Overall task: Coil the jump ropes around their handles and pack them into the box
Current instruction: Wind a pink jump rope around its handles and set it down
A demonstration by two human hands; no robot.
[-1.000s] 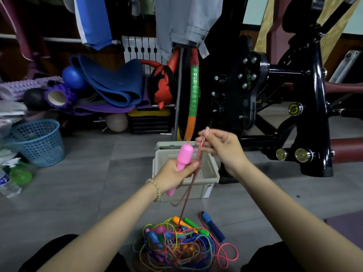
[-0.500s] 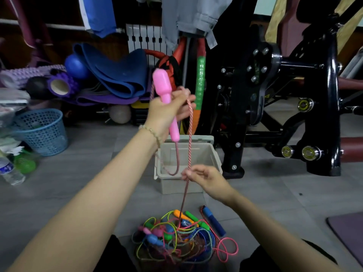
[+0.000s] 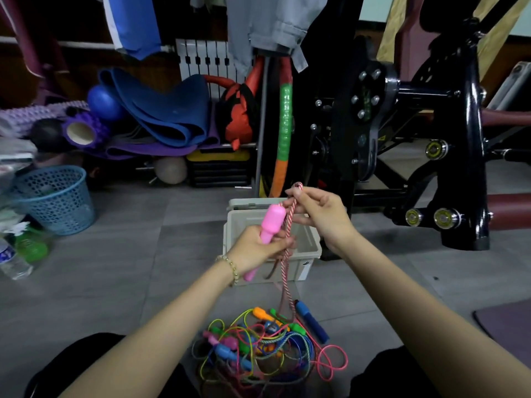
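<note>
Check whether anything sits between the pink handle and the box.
Nothing visible. The open box lies just beyond the handle, which the left hand grips. The rope, pinched by the right hand, hangs uncoiled into the pile.

Grey floor tiles (image 3: pixel 115 282) fill the middle of the frame. At the left edge stands a blue basket (image 3: pixel 54 199), a bottle (image 3: pixel 11 262) just below it. Upper left, against a dark wall (image 3: pixel 80 61) — folded blue mats (image 3: pixel 161 110), a purple roller (image 3: pixel 83 133) and a blue ball (image 3: pixel 105 103), with a white radiator (image 3: pixel 201 57) behind. Grey clothes (image 3: pixel 267 24) hang at top centre. A black gym machine (image 3: pixel 465 145) fills the right — a purple mat (image 3: pixel 508 326) lies at lower right.
</note>
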